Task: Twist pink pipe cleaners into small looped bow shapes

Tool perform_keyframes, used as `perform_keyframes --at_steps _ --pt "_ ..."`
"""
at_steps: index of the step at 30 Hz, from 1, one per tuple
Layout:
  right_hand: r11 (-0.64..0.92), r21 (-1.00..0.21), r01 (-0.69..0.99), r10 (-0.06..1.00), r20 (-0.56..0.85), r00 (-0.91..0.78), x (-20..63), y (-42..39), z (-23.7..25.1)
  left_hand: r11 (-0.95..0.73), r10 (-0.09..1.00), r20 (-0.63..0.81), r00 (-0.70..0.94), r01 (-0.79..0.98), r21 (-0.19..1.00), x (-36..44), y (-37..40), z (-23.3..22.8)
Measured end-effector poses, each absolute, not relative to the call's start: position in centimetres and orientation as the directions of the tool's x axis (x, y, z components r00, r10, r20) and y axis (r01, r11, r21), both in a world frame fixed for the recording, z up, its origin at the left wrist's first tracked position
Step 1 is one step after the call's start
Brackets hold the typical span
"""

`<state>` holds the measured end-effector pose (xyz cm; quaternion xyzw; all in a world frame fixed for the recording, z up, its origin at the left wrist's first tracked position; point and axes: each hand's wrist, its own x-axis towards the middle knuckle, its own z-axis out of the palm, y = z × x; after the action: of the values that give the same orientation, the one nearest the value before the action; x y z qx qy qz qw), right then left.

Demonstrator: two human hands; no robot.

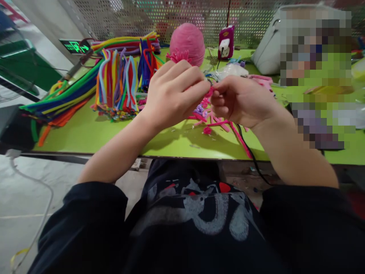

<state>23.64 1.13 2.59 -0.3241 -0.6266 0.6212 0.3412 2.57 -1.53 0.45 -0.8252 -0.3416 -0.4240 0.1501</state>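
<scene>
Pink fuzzy pipe-cleaner piece (210,91) sits pinched between my left hand (173,95) and right hand (242,101); both hands above the lime-green table (94,133).

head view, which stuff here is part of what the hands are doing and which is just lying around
In use:
left hand
right hand
pink piece pinched between both
pink scraps beneath the hands

Lying about:
folded stems
long stems
pink ball
charger
white bag
black cord
</scene>
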Motion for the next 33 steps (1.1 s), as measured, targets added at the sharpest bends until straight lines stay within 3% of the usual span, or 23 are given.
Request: perform_keyframes --at_steps 3,5,7,9,11,14,16,18,20,23,25,27,29,31,33 --pt "0.379 -0.925 0.025 0.809 0.317 -0.496 24.3 0.5 2.8 -0.726 0.595 0.730 0.336 0.616 0.308 2.3 -1.4 0.6" --pt "0.636 -0.766 0.099 0.692 0.509 -0.512 24.9 0.3 2.9 -0.718 0.668 0.662 0.340 0.526 0.455 2.1 -1.1 0.6" --pt "0.745 -0.645 0.174 0.618 0.568 -0.543 25.3 0.2 2.9 -0.718 0.689 0.622 0.373 0.467 0.516 2.0 -0.9 0.5" --pt "0.744 -0.622 0.245 0.640 0.555 -0.532 25.4 0.3 3.0 -0.741 0.661 0.637 0.397 0.478 0.471 1.9 -0.7 0.4" --pt "0.638 -0.715 0.286 0.731 0.444 -0.518 25.2 0.6 3.2 -0.764 0.602 0.675 0.426 0.552 0.334 1.8 -0.6 0.3" --pt "0.254 -0.942 0.219 0.816 0.087 -0.572 24.6 1.0 3.7 -0.770 0.495 0.682 0.538 0.635 0.058 1.5 -0.2 0.4" --pt "-0.013 -0.987 0.158 0.768 -0.111 -0.630 24.4 1.1 3.9 -0.766 0.431 0.667 0.608 0.637 -0.086 1.3 -0.1 0.5" --pt "-0.131 -0.983 0.128 0.718 -0.183 -0.671 24.5 1.2 3.9 -0.776 0.358 0.682 0.637 0.609 -0.161 1.3 -0.1 0.6" --pt "-0.064 -0.992 0.106 0.724 -0.119 -0.679 24.9 1.2 3.8 -0.807 0.334 0.735 0.590 0.582 -0.101 1.4 -0.2 0.5" --pt "0.337 -0.935 0.111 0.781 0.212 -0.588 25.5 1.0 3.4 -0.808 0.473 0.770 0.428 0.560 0.185 1.8 -0.4 0.2" --pt "0.653 -0.727 0.214 0.696 0.463 -0.548 25.8 0.7 3.3 -0.774 0.571 0.732 0.372 0.541 0.328 2.0 -0.4 -0.1" --pt "0.803 -0.503 0.321 0.590 0.586 -0.556 25.7 0.3 3.3 -0.753 0.623 0.692 0.364 0.520 0.404 2.1 -0.3 -0.4" --pt "0.805 -0.452 0.384 0.593 0.606 -0.530 25.4 0.0 3.4 -0.751 0.630 0.685 0.366 0.514 0.416 2.2 -0.3 -0.4" --pt "0.668 -0.657 0.348 0.729 0.485 -0.484 25.1 -0.1 3.3 -0.771 0.594 0.711 0.377 0.519 0.369 2.4 -0.5 -0.2" --pt "0.427 -0.875 0.230 0.822 0.270 -0.501 24.8 0.1 3.1 -0.797 0.552 0.728 0.406 0.513 0.318 2.6 -0.7 0.0"
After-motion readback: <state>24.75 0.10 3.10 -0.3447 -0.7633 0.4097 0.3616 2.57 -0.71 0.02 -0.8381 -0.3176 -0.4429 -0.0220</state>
